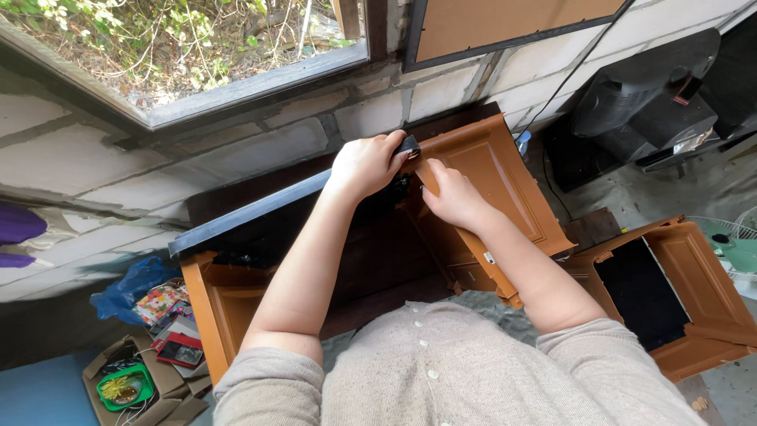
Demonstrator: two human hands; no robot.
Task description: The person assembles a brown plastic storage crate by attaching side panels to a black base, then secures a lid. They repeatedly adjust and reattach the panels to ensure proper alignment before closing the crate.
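Note:
My left hand [364,164] grips the right end of a long dark blue-grey board [252,209] that runs along the top of an orange-brown wooden cabinet [217,304]. My right hand [451,196] presses flat against the cabinet's open panelled door [505,170], just beside the board's end. Both forearms reach forward from my beige buttoned cardigan. The cabinet's inside is dark and partly hidden by my arms.
A grey block wall and a window [197,55] stand behind the cabinet. Another orange-brown cabinet piece [694,300] lies at the right, near a white fan and an old dark television [646,95]. At lower left sit a blue bag and a cardboard box [142,379] of small items.

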